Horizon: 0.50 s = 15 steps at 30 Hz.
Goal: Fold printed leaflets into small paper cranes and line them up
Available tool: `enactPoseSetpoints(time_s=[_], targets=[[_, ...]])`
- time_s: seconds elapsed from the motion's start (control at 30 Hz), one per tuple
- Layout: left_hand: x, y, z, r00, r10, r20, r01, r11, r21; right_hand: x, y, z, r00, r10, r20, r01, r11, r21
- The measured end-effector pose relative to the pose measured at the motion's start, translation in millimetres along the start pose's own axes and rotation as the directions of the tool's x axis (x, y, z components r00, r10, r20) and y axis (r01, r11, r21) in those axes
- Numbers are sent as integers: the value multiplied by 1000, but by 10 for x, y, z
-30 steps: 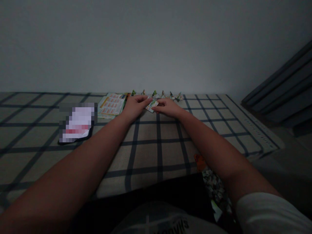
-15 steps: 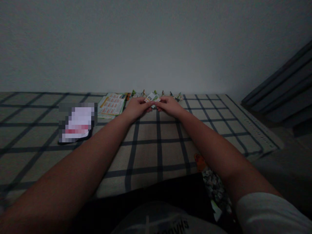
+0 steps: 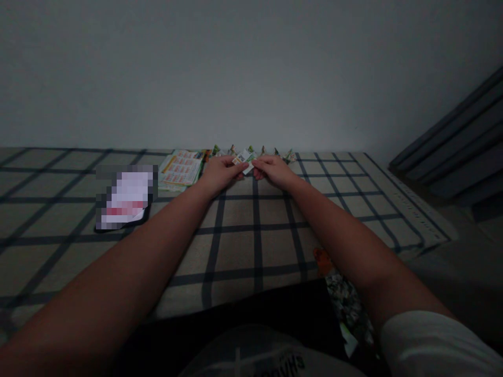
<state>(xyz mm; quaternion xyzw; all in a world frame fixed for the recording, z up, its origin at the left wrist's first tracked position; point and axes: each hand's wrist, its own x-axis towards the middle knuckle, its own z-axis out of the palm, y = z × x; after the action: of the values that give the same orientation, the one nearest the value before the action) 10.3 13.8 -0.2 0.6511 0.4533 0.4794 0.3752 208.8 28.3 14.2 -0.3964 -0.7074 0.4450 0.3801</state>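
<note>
A small piece of printed paper (image 3: 245,156), white with green and a dark patterned patch, is held between my two hands over the checked cloth. My left hand (image 3: 222,172) pinches its left side, thumb on top. At its right edge my right hand (image 3: 272,169) has thumb and fingers pinched together. The fingers partly cover the paper, so its folds are hard to make out. Just behind the hands stand several small folded paper pieces (image 3: 290,156) in a row along the wall.
Left of my hands lies a stack of printed sheets (image 3: 181,170). Nearer on the left rests a dark-edged flat object with a blurred bright face (image 3: 128,196). A grey-and-white patterned heap (image 3: 348,298) is beneath my right forearm. Grey folds (image 3: 463,125) hang at the right.
The fingers of my right hand have shifted slightly to the right along the paper. More of the paper's near corner shows between my thumbs. My left hand is almost still.
</note>
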Motion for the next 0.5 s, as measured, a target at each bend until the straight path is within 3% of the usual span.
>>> enactPoseSetpoints(time_s=[0.17,0.33,0.5], targets=[[40,-82,28,1000,-20,24,23,993,-117,0,-4,-15,1000,-1,19,1,1000,-4],[53,-83,14,1000,-20,24,22,992,-124,-16,-17,4,1000,-18,23,19,999,-49],[34,-24,17,998,-56,13,57,984,-166,-6,1,24,997,-64,-44,63,998,-32]])
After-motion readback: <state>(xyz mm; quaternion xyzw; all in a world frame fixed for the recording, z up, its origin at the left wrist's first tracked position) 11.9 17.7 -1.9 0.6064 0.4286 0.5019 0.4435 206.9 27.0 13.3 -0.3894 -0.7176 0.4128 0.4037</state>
